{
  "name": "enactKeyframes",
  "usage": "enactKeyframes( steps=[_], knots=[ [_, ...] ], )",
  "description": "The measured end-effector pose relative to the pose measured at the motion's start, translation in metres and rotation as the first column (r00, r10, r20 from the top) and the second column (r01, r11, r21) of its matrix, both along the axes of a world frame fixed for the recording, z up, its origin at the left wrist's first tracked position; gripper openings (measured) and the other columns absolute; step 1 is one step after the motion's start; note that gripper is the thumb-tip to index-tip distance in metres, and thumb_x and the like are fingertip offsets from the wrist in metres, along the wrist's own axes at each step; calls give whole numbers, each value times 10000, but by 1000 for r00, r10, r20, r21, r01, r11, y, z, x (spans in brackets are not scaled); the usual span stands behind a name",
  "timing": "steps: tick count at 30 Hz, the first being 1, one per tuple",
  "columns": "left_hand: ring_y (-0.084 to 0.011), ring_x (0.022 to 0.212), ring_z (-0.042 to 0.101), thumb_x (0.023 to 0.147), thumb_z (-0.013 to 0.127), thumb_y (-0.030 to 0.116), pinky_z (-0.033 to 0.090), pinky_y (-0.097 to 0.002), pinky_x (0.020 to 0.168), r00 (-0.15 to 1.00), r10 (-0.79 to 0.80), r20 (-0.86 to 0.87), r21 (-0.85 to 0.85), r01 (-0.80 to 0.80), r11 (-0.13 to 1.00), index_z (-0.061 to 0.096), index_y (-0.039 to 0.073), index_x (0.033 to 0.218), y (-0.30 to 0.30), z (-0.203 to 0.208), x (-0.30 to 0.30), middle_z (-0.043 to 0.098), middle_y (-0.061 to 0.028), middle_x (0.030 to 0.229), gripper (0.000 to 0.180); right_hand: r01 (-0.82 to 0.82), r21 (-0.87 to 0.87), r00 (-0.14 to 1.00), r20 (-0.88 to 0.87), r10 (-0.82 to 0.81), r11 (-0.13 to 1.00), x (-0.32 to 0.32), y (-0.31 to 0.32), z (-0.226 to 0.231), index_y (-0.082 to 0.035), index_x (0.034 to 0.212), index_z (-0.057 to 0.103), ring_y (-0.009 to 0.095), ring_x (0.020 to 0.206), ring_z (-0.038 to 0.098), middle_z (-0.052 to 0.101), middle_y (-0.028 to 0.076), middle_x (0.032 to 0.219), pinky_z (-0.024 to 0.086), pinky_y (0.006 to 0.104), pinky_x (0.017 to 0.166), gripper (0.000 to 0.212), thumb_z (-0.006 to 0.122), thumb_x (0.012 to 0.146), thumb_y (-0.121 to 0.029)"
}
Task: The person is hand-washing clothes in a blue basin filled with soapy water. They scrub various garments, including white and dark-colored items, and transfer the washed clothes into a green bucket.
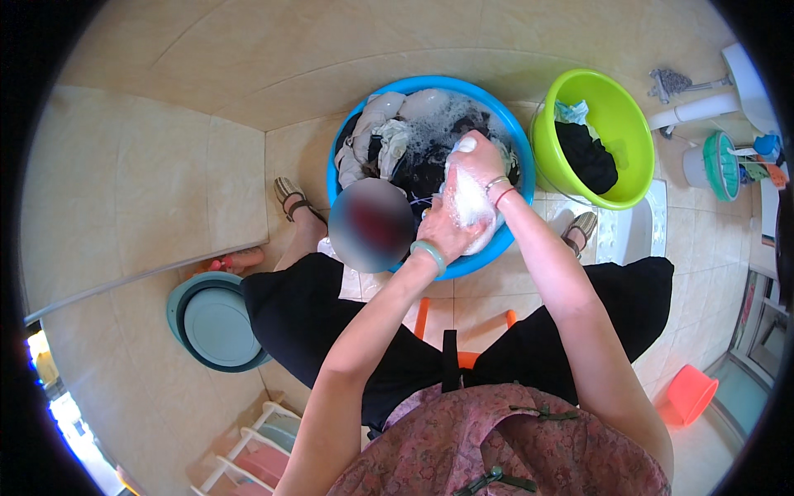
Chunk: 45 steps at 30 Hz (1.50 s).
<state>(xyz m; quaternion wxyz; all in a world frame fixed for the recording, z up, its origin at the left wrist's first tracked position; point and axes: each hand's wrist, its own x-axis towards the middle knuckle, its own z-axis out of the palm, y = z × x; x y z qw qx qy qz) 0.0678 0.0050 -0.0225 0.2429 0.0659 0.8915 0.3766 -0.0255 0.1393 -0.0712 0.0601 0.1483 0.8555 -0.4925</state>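
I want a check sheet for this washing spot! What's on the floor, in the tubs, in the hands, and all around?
Surface: beige tiled floor, looks wet near the tubs.
Job's things: blue basin with dark and pale clothes in suds; white soapy cloth over it.
Clutter: green basin holding dark cloth; teal basin; small orange bucket; white rack.
Hands: left hand and right hand both grip the white soapy cloth, fingers closed on it.
Cables: nothing seen.
Surroundings: orange stool under the person; white fixture at upper right; teal container beside it.
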Motion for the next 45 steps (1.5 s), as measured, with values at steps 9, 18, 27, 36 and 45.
enactKeyframes(
  steps=[9,18,27,36,45],
  knots=[
    [-222,1192,541,948,534,287,437,-364,1001,767,140,626,678,-624,389,316,56,1446,-6,-45,5,532,-133,1317,591,68,-784,978,174,112,617,17,24,5,-66,1476,261,210,1084,572,571,104,1254,461,329,923,857,741,819,-334],
    [-286,1263,484,979,387,420,410,-504,1012,480,-634,606,448,-865,-227,441,138,1392,-17,10,3,483,-70,1409,502,99,-962,995,87,-56,256,38,44,13,-119,1480,294,266,1237,497,399,102,1460,404,426,1027,764,514,908,-576],
    [-212,1234,505,940,550,311,392,-349,1047,804,-26,594,778,-566,273,372,33,1414,-26,7,-8,523,-118,1332,578,138,-985,989,142,27,106,32,35,28,-99,1044,601,224,937,649,650,75,996,539,383,824,295,662,892,-344],
    [-164,1228,463,879,670,152,356,-309,1051,983,-43,179,771,-113,627,336,23,1439,-32,25,-31,495,-84,1336,665,127,-988,977,111,181,-83,38,26,50,-79,1215,552,309,1122,590,567,206,1257,493,445,945,453,517,952,-445],
    [-165,1240,463,890,673,197,360,-318,1053,946,-46,320,750,-224,622,387,59,1421,-42,18,-40,490,-72,1351,619,306,-950,925,281,254,-62,47,34,37,-87,1179,598,229,1099,598,623,101,1187,463,402,975,473,501,949,-489]
  ],
)
